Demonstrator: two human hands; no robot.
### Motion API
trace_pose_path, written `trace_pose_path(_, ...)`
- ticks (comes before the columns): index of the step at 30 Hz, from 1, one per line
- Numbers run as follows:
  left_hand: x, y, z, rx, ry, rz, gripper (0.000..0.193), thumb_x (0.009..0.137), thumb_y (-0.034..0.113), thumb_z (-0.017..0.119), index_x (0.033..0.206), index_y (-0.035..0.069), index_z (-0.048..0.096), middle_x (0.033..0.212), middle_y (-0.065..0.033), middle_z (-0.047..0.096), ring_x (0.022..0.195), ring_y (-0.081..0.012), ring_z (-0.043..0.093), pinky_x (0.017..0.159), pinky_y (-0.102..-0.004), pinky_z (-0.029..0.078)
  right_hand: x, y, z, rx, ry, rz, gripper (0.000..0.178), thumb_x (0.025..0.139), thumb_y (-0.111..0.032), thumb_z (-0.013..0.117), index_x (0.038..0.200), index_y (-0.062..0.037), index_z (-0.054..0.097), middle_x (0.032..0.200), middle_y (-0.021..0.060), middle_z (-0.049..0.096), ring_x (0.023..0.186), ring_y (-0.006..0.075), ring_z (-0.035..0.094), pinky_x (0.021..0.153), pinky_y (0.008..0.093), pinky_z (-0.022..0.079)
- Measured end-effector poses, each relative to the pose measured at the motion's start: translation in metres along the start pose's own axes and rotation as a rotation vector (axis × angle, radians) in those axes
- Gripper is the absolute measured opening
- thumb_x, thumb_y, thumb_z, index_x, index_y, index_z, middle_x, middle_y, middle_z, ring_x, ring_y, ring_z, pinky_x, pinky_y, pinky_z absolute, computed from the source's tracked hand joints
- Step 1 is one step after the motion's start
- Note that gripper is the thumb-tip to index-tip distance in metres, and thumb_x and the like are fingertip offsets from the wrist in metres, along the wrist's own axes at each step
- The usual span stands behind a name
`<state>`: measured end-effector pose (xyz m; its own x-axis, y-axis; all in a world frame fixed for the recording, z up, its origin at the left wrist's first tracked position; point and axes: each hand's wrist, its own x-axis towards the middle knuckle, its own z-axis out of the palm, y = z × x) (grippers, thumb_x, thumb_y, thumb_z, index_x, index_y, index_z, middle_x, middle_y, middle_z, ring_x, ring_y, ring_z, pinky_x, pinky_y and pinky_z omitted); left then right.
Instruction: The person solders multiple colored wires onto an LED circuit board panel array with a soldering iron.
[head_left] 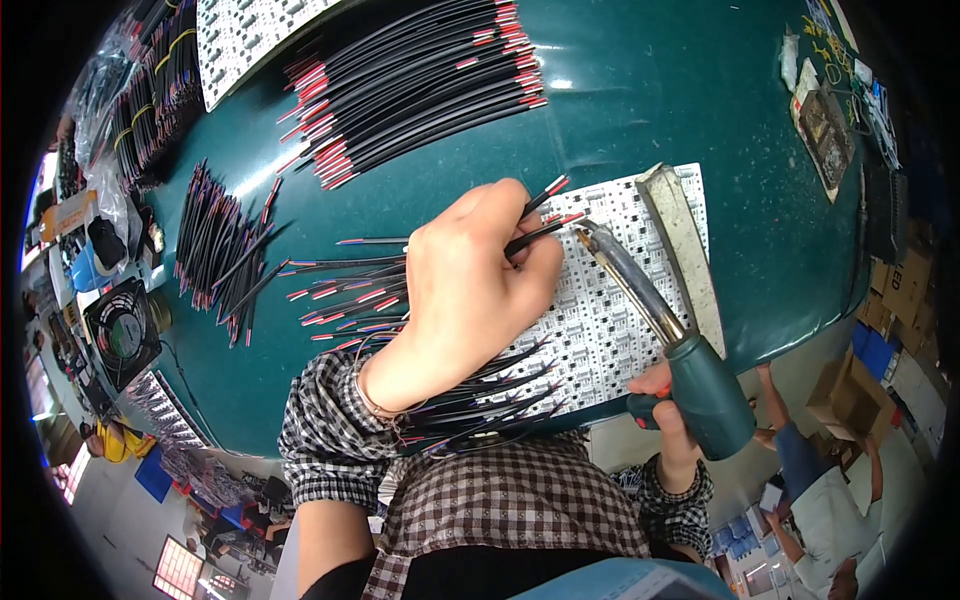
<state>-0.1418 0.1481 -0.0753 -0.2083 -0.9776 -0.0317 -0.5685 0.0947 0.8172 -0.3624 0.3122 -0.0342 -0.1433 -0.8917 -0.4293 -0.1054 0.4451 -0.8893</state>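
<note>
My left hand (465,275) is closed over the white circuit board panel (610,330), pinching short black cables (535,235) whose stripped red and white wire ends point right. A green soldering gun (708,395) with a long metal barrel is gripped in my right hand (672,412), its fingers wrapped round the handle. The gun's tip is close to the wire ends by my left fingers; whether they touch, I cannot tell. Several black cables (350,290) stick out leftward from under my left hand, and others (500,395) lie along the panel's lower left side.
A broad row of black cables (420,85) lies at the back, beside another board panel (250,40). A cable pile (215,245) and a small fan (122,333) are at left. A pale strip (685,255) rests across the panel. A stained block (823,130) sits far right.
</note>
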Motion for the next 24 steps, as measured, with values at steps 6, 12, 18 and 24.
trace_pose_path(6, -0.001, 0.001, -0.001, 0.006, -0.004, -0.006, 0.014, 0.073, 0.003, 0.068, 0.078, 0.002, 0.054, 0.071, -0.0123, 0.061, 0.056, -0.0312, 0.060, 0.051, -0.0399, 0.047, 0.001, -0.002, 0.003, 0.001, 0.007, -0.004, 0.049, 0.080, -0.011, 0.082, 0.121, 0.0064, 0.060, 0.094, 0.0106, 0.074, 0.088, 0.0167, 0.069, 0.083, 0.0301, 0.055)
trace_pose_path(12, 0.000, 0.002, 0.000, 0.003, -0.001, 0.001, 0.014, 0.073, 0.003, 0.067, 0.078, 0.002, 0.054, 0.071, -0.0122, 0.061, 0.055, -0.0310, 0.061, 0.050, -0.0397, 0.048, 0.001, -0.004, 0.004, -0.028, 0.021, 0.016, 0.047, 0.081, -0.013, 0.083, 0.119, 0.0063, 0.062, 0.094, 0.0101, 0.074, 0.088, 0.0169, 0.069, 0.083, 0.0307, 0.054)
trace_pose_path(18, -0.002, 0.003, 0.001, 0.018, 0.003, 0.004, 0.014, 0.074, 0.003, 0.067, 0.078, 0.002, 0.054, 0.071, -0.0121, 0.061, 0.055, -0.0310, 0.060, 0.050, -0.0398, 0.048, -0.002, 0.002, 0.000, -0.138, -0.010, -0.053, 0.044, 0.082, -0.014, 0.082, 0.117, 0.0057, 0.064, 0.094, 0.0095, 0.074, 0.087, 0.0173, 0.069, 0.084, 0.0308, 0.053)
trace_pose_path(24, -0.003, 0.003, 0.002, 0.017, -0.001, 0.006, 0.014, 0.073, 0.004, 0.067, 0.078, 0.002, 0.054, 0.071, -0.0123, 0.061, 0.055, -0.0314, 0.060, 0.050, -0.0403, 0.047, 0.002, -0.012, 0.010, 0.015, 0.044, -0.046, 0.042, 0.083, -0.012, 0.080, 0.117, 0.0068, 0.062, 0.098, 0.0127, 0.073, 0.090, 0.0208, 0.070, 0.084, 0.0338, 0.057)
